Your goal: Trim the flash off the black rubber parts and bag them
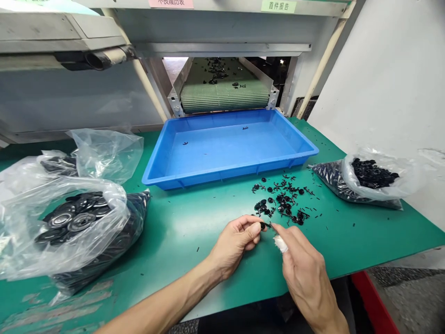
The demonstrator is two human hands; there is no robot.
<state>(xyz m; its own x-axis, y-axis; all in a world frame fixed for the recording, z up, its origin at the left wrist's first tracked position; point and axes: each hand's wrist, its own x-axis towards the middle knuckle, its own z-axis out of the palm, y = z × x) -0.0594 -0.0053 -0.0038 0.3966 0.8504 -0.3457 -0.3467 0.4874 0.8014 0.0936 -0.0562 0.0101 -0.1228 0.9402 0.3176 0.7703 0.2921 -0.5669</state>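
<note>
My left hand (239,239) pinches a small round black plastic part (263,226) between thumb and forefinger. Close against it on the right, my right hand (302,260) has its fingertips at a thin dark piece (269,225) sticking out from that part. A white wrapping (281,243) covers the tip of the right thumb; whatever lies in those fingers is too small to make out. Just beyond both hands, a loose pile of black plastic parts (285,202) is spread over the green tabletop (181,232), with round pieces and thin branched scraps mixed together.
A shallow blue tray (229,174) holding a few black scraps stands below a green conveyor belt (225,99) carrying black parts. At left sits an open plastic bag (134,222) of black discs. Another bag (361,197) with small black pieces lies at right. A red bin (373,301) shows below the table.
</note>
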